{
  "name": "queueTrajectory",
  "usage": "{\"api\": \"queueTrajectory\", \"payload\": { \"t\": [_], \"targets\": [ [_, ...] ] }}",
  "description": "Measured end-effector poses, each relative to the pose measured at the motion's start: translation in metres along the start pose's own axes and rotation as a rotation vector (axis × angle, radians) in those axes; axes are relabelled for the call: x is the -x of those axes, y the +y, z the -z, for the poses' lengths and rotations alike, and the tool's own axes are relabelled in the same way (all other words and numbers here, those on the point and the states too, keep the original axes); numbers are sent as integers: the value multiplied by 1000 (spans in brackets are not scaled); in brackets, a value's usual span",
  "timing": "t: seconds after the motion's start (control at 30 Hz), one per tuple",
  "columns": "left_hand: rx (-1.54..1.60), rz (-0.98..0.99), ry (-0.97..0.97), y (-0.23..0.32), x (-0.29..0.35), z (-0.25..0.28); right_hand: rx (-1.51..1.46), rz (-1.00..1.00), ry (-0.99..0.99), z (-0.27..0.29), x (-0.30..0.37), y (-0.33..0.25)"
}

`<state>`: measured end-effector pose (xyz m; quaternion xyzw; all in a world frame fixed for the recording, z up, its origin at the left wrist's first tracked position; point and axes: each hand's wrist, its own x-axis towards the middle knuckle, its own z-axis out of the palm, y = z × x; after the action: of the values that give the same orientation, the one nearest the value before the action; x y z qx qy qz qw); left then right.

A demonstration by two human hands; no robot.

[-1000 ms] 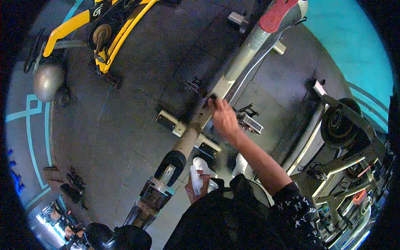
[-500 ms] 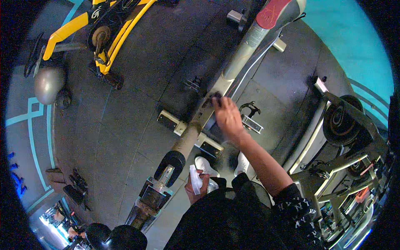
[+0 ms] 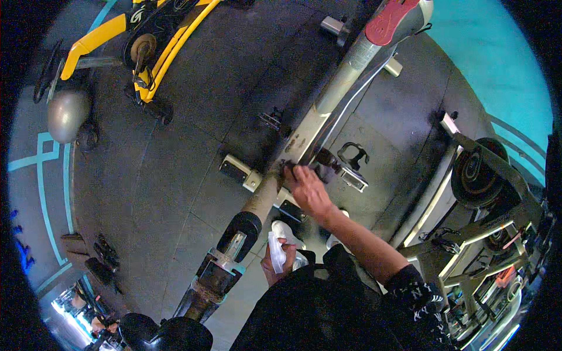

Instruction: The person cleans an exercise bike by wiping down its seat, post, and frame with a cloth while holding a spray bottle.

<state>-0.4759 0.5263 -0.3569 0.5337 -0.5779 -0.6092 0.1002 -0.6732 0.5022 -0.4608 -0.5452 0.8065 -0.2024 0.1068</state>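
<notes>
A long grey exercise-bike frame beam [image 3: 313,124] runs slantwise in front of me, from the red-topped end at the far right to the black seat-post end near left. My right hand [image 3: 310,193] is closed over a small dark cloth [image 3: 287,168], pressed against the top of the beam near its middle. Most of the cloth is hidden under my fingers. Close to my body, my left hand [image 3: 285,262] is wrapped round a white spray bottle [image 3: 275,251], held above my white shoe [image 3: 287,232]. A pedal [image 3: 353,178] with a strap sticks out right of the beam.
A cream crossbar foot [image 3: 250,181] passes beneath the beam. Yellow exercise bike [image 3: 99,36] and silver ball-shaped part [image 3: 69,116] stand at the far left. Another machine with a black wheel [image 3: 480,169] is on the right. Dark rubber tiles [image 3: 170,152] cover the floor.
My right hand has slid the dark cloth along the beam toward me and to the left. My left hand stays almost in place with the spray bottle.
</notes>
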Motion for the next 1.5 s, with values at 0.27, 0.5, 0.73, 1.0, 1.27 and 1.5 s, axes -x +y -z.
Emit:
{"api": "queueTrajectory", "payload": {
  "t": [0.27, 0.5, 0.73, 1.0, 1.27, 1.5],
  "targets": [
    [-13, -2, 25, 2, 4, 5, 174, 89, -19, 42, -33, 5],
    [-10, 0, 35, 0, 4, 7, 74, -207, 69, 68, -77, 33],
    [1, -4, 40, 0, 2, 8, 158, 42, 57, 30, -37, 13],
    [-4, -5, 48, 3, 5, 12, 19, 139, -116, 31, -14, -19],
    [-3, -4, 52, 1, 7, 11, 226, -111, 119, 54, -63, 25],
    [6, -3, 52, 0, 6, 9, 83, -154, 94, 34, -62, 24]
  ]
}}
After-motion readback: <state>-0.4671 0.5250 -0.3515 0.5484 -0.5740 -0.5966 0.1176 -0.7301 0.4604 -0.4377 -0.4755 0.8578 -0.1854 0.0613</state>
